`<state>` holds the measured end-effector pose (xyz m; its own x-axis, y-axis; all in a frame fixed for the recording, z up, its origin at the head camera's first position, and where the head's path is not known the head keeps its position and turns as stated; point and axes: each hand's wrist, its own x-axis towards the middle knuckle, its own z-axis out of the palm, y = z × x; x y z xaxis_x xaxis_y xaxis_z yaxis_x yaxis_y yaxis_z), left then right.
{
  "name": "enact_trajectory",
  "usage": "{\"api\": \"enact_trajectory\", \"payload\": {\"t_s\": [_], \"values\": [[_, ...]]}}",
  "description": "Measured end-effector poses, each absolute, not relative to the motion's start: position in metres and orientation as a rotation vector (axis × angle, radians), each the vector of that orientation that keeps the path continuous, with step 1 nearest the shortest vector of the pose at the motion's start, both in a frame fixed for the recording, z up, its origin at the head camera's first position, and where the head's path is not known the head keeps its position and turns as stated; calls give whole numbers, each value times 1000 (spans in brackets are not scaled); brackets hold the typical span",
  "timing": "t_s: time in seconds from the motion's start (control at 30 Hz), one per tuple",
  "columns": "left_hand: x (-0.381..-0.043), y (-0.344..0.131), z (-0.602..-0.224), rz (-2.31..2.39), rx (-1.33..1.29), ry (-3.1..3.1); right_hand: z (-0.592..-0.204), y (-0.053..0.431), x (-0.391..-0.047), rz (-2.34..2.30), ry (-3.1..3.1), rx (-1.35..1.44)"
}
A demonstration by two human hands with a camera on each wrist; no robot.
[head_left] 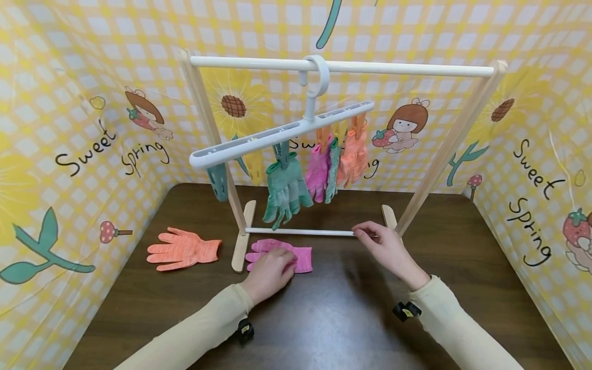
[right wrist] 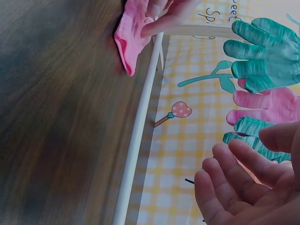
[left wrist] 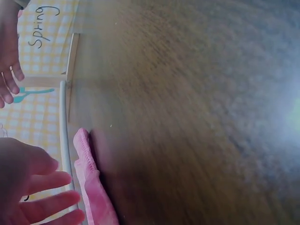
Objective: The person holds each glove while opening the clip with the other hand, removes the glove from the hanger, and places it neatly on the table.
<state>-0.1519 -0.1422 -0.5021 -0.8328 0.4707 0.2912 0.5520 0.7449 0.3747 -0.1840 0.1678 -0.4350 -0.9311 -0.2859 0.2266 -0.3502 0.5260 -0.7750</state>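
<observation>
The pink glove [head_left: 304, 259] lies spread out on the dark surface [head_left: 324, 318], just in front of the rack's lower bar [head_left: 319, 233], its fingers toward the rack's left foot [head_left: 244, 236] and its cuff to the right; laid this way, the cuff seems the easier end to get hold of. The left hand [head_left: 272, 270] is over its middle, fingers loosely bent and pinching nothing; whether they touch the fabric I cannot tell. The right hand [head_left: 386, 249] hovers by the right part of that bar, fingers relaxed and slightly spread, with nothing in its grasp. Left of the foot lies an orange glove [head_left: 185, 251], palm and fingers flat, so the foot stands between the two. Above, a pale hanger [head_left: 277, 132] is hooked over the upper bar [head_left: 393, 68], slanting with its left end nearer the viewer. Its clips pinch cuffs so that the gloves dangle fingers down: a front green glove [head_left: 288, 187], a hanging pink glove [head_left: 316, 172], a rear green glove [head_left: 332, 172] and a hanging orange glove [head_left: 353, 159]. A teal clip [head_left: 217, 182] and a yellow clip [head_left: 254, 168] at the left carry none. The front green glove hangs low above the bar, likely crowding any straight lift there.
</observation>
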Motion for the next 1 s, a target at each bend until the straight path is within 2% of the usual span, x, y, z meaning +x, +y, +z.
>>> {"api": "enact_trajectory", "payload": {"t_s": [0.5, 1.0], "values": [[-147, -153, -483, -993, -490, -2553, -422, 163, -184, 1407, -2675, 601], [-151, -169, -467, -1283, -302, -2280, -373, 146, -193, 1463, -2609, 702]]}}
